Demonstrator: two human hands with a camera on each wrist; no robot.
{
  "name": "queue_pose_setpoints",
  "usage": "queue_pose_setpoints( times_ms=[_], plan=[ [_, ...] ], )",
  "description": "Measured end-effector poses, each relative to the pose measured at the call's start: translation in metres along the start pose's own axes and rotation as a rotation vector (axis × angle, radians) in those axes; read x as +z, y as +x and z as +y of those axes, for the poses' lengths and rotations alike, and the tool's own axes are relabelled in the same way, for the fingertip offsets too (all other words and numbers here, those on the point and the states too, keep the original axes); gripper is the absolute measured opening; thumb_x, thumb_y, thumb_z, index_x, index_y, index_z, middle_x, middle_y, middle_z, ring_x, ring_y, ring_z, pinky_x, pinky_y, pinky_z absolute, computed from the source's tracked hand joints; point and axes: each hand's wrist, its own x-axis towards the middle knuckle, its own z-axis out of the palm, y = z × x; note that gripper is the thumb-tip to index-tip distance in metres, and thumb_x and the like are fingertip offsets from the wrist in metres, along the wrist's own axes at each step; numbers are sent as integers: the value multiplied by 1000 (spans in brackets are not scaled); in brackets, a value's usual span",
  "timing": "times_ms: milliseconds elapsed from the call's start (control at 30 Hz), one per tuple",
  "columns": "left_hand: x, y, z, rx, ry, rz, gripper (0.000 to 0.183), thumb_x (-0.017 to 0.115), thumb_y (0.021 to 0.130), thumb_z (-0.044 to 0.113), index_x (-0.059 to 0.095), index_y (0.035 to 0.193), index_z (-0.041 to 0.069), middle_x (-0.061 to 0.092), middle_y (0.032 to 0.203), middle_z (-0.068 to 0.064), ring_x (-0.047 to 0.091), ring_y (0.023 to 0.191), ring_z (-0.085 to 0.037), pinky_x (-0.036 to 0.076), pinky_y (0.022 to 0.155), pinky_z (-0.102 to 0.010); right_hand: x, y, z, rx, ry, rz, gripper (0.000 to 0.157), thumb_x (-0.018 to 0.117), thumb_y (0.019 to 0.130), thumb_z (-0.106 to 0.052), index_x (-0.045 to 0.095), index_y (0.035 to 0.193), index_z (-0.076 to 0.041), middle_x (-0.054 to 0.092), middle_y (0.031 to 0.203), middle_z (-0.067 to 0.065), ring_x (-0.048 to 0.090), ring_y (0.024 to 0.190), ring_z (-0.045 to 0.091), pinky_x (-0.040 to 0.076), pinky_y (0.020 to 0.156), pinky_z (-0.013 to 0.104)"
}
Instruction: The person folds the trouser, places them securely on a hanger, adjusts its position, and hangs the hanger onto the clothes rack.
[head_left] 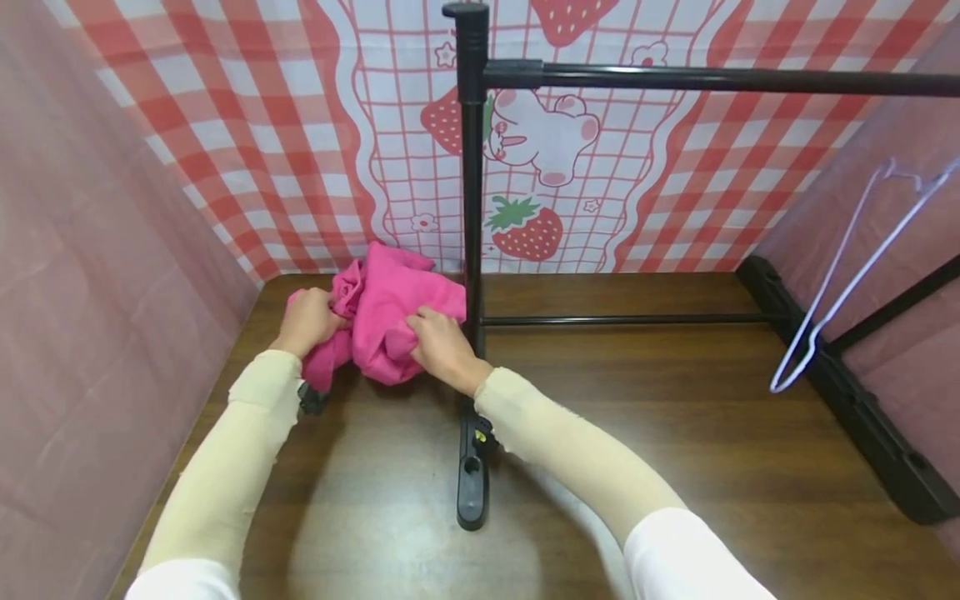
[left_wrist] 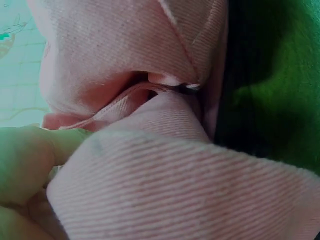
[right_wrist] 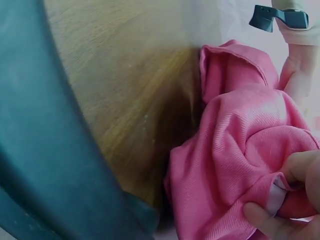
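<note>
A bunched pink twill garment (head_left: 401, 308) lies on the wooden tabletop at the back left, against the left post of the rack. My left hand (head_left: 306, 321) grips its gathered left part, where a small round button-like detail shows by the fingers. Cloth folds fill most of the left wrist view, with the left thumb side (left_wrist: 30, 165) at the lower left edge. On the garment's right side my right hand (head_left: 444, 346) pinches a fold. The right wrist view shows thumb and finger of the right hand (right_wrist: 300, 200) holding an edge with a pale inner strip.
A black garment rack stands on the table, with its post (head_left: 472, 208), top bar (head_left: 712, 79), low crossbar (head_left: 637, 320) and left foot (head_left: 471, 492). A pale hanger (head_left: 847, 292) hangs at the right, near the right foot (head_left: 862, 408). Checkered cloth (head_left: 262, 125) covers the back.
</note>
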Motion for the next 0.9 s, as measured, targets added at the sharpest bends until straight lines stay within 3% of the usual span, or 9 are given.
queue_pose_setpoints(
  times_ms=[267, 500, 733, 900],
  plan=[
    [-16, -18, 6, -49, -49, 62, 31, 75, 82, 22, 73, 101, -1, 71, 97, -25, 62, 93, -46, 47, 82, -58, -16, -2, -10, -44, 75, 103, 16, 66, 73, 0, 68, 89, -4, 66, 96, 7, 67, 87, 21, 58, 75, 34],
    [-24, -46, 14, -72, -95, 76, 33, 76, 83, 22, 71, 106, -2, 70, 102, -26, 61, 98, -47, 47, 83, -57, -40, -15, -29, -122, 96, 182, 11, 70, 74, 0, 67, 82, -6, 67, 97, 6, 68, 85, 18, 58, 73, 33],
    [-44, -71, 29, -74, -147, 181, 30, 76, 82, 17, 71, 106, -2, 70, 100, -26, 62, 97, -43, 48, 80, -54, -61, -27, -46, -236, 86, 267, 12, 70, 74, -2, 69, 85, -7, 66, 96, 6, 66, 82, 15, 58, 72, 32],
    [-55, -82, 42, -48, -176, 196, 28, 74, 84, 15, 71, 105, -3, 71, 99, -25, 63, 95, -42, 49, 80, -53, -79, -39, -55, -279, 76, 342, 16, 71, 74, -2, 72, 89, -8, 67, 96, 5, 65, 84, 14, 58, 74, 30]
  ],
)
